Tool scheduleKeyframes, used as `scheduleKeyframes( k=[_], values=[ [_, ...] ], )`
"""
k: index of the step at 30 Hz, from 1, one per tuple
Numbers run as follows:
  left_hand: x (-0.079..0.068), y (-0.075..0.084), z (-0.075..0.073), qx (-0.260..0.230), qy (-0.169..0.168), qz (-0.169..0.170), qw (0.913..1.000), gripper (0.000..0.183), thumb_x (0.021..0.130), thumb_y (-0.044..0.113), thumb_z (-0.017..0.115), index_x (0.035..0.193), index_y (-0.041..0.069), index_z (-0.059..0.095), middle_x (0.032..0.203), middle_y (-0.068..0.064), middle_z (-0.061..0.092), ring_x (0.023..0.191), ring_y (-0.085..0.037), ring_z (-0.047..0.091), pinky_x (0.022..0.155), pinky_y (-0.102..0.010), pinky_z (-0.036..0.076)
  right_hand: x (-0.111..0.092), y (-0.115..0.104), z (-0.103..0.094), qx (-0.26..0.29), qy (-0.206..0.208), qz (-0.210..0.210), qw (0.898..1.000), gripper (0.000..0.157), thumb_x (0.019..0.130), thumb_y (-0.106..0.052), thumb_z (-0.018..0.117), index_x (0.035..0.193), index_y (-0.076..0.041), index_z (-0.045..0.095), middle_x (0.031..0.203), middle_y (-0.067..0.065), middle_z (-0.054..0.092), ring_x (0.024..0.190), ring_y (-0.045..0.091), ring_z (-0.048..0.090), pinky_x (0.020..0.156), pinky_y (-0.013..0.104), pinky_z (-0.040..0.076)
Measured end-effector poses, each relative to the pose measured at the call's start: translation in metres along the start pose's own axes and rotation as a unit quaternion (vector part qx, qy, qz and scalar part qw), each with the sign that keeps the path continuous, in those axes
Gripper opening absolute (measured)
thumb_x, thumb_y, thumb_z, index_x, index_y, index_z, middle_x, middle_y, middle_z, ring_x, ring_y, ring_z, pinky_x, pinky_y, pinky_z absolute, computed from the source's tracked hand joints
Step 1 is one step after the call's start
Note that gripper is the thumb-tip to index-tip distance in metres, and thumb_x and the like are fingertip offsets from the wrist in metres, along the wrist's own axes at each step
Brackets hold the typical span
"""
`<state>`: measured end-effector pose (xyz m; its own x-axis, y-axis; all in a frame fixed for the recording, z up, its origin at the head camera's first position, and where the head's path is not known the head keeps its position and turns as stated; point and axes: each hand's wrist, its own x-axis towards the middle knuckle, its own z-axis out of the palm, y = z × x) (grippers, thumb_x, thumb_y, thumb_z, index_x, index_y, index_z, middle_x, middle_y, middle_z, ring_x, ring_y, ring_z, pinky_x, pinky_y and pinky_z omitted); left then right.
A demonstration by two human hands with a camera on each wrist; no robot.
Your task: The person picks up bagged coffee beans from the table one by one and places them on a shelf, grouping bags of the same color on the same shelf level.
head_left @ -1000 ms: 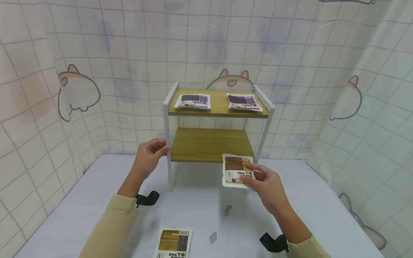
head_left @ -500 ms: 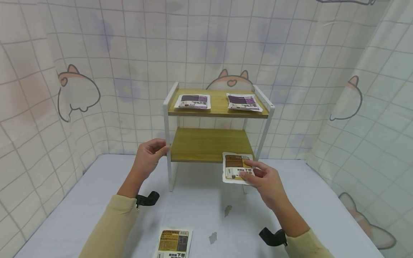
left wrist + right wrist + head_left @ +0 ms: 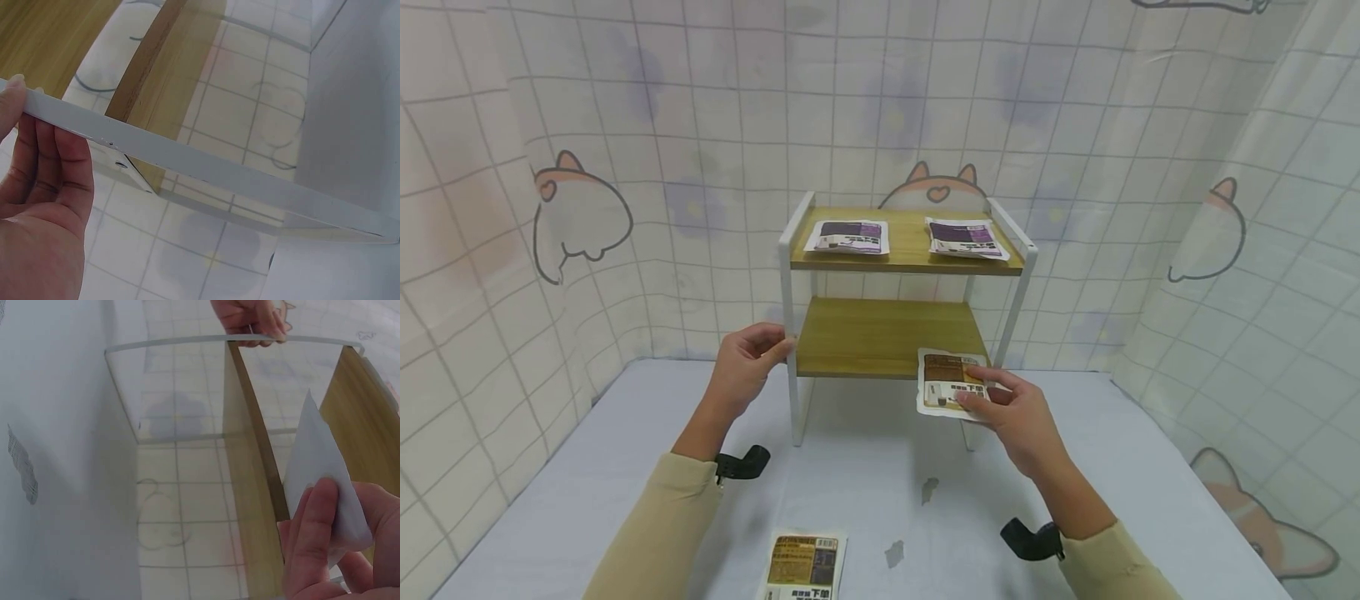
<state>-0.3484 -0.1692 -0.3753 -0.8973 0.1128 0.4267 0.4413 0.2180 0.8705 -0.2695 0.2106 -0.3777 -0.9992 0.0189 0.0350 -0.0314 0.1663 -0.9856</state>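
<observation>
My right hand (image 3: pixel 1018 417) pinches a brown-and-white flat packet (image 3: pixel 951 371) by its right side, thumb on top. The packet is tilted at the front right edge of the lower board (image 3: pixel 887 333) of a two-tier shelf rack; whether it touches the board I cannot tell. In the right wrist view the packet's plain white back (image 3: pixel 319 469) shows. My left hand (image 3: pixel 745 367) grips the rack's white front left leg (image 3: pixel 181 159) between thumb and fingers. Two purple-and-white packets, the left one (image 3: pixel 850 237) and the right one (image 3: pixel 966 238), lie apart on the upper board (image 3: pixel 906 225).
Another brown packet (image 3: pixel 805 567) lies on the white tablecloth (image 3: pixel 865 492) near the front edge, between the forearms. Two grey patches, one of them here (image 3: pixel 929 490), mark the cloth. A checked curtain (image 3: pixel 715 150) surrounds the table at the back and sides.
The right hand has moved the brown packet slightly up and forward, further over the lower board's front edge. The left hand stays on the rack's leg.
</observation>
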Motion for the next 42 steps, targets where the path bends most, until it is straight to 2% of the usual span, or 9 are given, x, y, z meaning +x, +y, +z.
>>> scheduleKeyframes(
  k=[6, 11, 18, 21, 35, 39, 42],
  values=[
    [-0.001, 0.001, 0.0, -0.005, -0.002, 0.0, 1.0, 0.035, 0.097, 0.03, 0.071, 0.118, 0.001, 0.071, 0.112, -0.022, 0.07, 0.094, -0.016, 0.066, 0.084, -0.02, 0.057, 0.004, 0.001, 0.0, -0.003, 0.002, -0.004, 1.0, 0.06, 0.09, -0.024, 0.081, 0.144, -0.01, 0.058, 0.145, 0.021, 0.054, 0.117, 0.034, 0.065, 0.088, 0.032, 0.061],
    [-0.001, 0.001, 0.0, -0.004, -0.002, 0.004, 1.0, 0.034, 0.097, 0.029, 0.071, 0.118, 0.001, 0.071, 0.111, -0.02, 0.071, 0.093, -0.015, 0.066, 0.084, -0.02, 0.057, 0.008, 0.0, -0.001, -0.001, -0.003, -0.011, 1.0, 0.058, 0.091, -0.021, 0.08, 0.144, -0.008, 0.057, 0.144, 0.022, 0.055, 0.113, 0.031, 0.067, 0.086, 0.033, 0.062],
    [0.0, 0.0, -0.001, -0.006, 0.001, 0.006, 1.0, 0.03, 0.097, 0.027, 0.073, 0.115, 0.003, 0.072, 0.097, 0.003, 0.071, 0.091, -0.013, 0.065, 0.082, -0.021, 0.057, 0.012, -0.002, -0.002, -0.002, -0.01, -0.019, 1.0, 0.058, 0.091, -0.022, 0.079, 0.143, -0.007, 0.058, 0.141, 0.022, 0.057, 0.108, 0.028, 0.069, 0.085, 0.036, 0.062],
    [0.0, 0.001, 0.0, -0.01, 0.001, 0.007, 0.9999, 0.029, 0.097, 0.026, 0.073, 0.114, 0.002, 0.072, 0.095, 0.007, 0.07, 0.091, -0.013, 0.065, 0.082, -0.021, 0.057, 0.014, -0.003, -0.001, -0.004, -0.009, -0.018, 1.0, 0.058, 0.091, -0.023, 0.08, 0.143, -0.008, 0.058, 0.142, 0.022, 0.056, 0.108, 0.027, 0.068, 0.084, 0.035, 0.063],
    [0.0, 0.001, 0.0, -0.015, -0.001, 0.014, 0.9998, 0.028, 0.096, 0.025, 0.073, 0.114, 0.003, 0.073, 0.097, 0.005, 0.071, 0.091, -0.012, 0.066, 0.082, -0.022, 0.058, 0.018, -0.007, 0.002, -0.021, 0.001, -0.024, 0.999, 0.056, 0.091, -0.021, 0.08, 0.142, -0.008, 0.06, 0.138, 0.021, 0.058, 0.103, 0.027, 0.069, 0.082, 0.037, 0.063],
    [-0.001, 0.002, 0.0, -0.013, -0.002, 0.013, 0.9998, 0.027, 0.096, 0.025, 0.073, 0.114, 0.004, 0.073, 0.097, 0.004, 0.071, 0.091, -0.013, 0.066, 0.085, -0.029, 0.059, 0.019, -0.008, 0.003, -0.031, 0.006, -0.024, 0.999, 0.056, 0.091, -0.022, 0.079, 0.142, -0.008, 0.06, 0.137, 0.021, 0.058, 0.102, 0.028, 0.069, 0.079, 0.034, 0.063],
    [-0.001, 0.001, 0.0, -0.01, -0.002, 0.011, 0.9999, 0.028, 0.097, 0.025, 0.073, 0.115, 0.004, 0.072, 0.098, 0.003, 0.071, 0.091, -0.013, 0.066, 0.085, -0.029, 0.059, 0.02, -0.009, 0.004, -0.039, 0.01, -0.025, 0.999, 0.055, 0.091, -0.023, 0.079, 0.141, -0.009, 0.061, 0.135, 0.021, 0.059, 0.1, 0.027, 0.07, 0.079, 0.033, 0.063]
  ],
)
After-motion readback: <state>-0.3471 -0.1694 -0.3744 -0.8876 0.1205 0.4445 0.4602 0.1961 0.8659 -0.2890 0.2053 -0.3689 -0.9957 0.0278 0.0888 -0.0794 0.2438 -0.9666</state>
